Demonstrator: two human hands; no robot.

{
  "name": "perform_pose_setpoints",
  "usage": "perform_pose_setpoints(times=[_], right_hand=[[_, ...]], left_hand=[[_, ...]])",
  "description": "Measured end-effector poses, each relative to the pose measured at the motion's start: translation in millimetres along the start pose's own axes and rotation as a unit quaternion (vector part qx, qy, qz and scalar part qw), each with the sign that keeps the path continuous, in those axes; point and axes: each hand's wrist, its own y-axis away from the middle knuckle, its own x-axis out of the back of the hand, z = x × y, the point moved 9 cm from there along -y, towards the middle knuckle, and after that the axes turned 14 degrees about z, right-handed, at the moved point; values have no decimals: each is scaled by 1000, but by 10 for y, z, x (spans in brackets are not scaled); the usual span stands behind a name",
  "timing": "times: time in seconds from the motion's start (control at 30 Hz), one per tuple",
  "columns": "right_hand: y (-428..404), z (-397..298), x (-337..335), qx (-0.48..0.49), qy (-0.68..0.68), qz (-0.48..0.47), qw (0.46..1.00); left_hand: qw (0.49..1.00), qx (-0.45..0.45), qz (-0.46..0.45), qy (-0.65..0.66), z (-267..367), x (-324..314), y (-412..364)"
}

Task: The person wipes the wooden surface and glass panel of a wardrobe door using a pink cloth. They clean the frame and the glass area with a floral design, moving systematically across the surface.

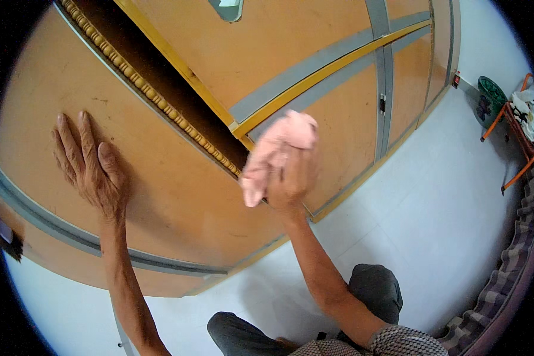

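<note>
A pink cloth [271,151], blurred by motion, is bunched in my right hand [293,178] at the lower end of the cabinet opening. My left hand [93,164] lies flat with fingers spread on an orange-brown wooden cabinet door [182,213]. That door stands ajar, and a dark gap runs between it and the cabinet frame [240,129]. Along the door's edge goes a carved beaded wood trim [138,80]. My right hand hides the corner where the trim ends.
Grey-striped cabinet fronts [338,120] stretch to the right. On the pale tiled floor [409,200] stand a green basket [491,100] and an orange-legged stool [516,129] bearing white cloth. A small bottle [456,80] is by the wall. Checked fabric [494,285] edges the lower right.
</note>
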Motion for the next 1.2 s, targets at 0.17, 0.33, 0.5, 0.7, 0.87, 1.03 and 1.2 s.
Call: perform_pose_setpoints(times=[0.17,0.33,0.5,0.7,0.87,1.03,1.2], right_hand=[[955,1694,498,-285,3,-42,958],[1424,2231,559,-457,72,3,887],[100,877,155,-254,5,-5,967],[-107,-97,-56,-18,7,-37,999],[1409,1319,517,-253,95,-49,962],[2259,2290,805,-528,165,-66,831],[1150,2000,581,-530,58,-12,846]], left_hand=[[1000,-10,-13,-22,6,2,22],[1000,-7,-11,-17,29,19,32],[1000,9,1,6,57,32,39],[1000,-26,-1,-17,97,52,23],[1000,-28,0,-3,99,36,48],[1000,-18,-5,10,77,35,81],[1000,-25,-4,8,106,63,90]])
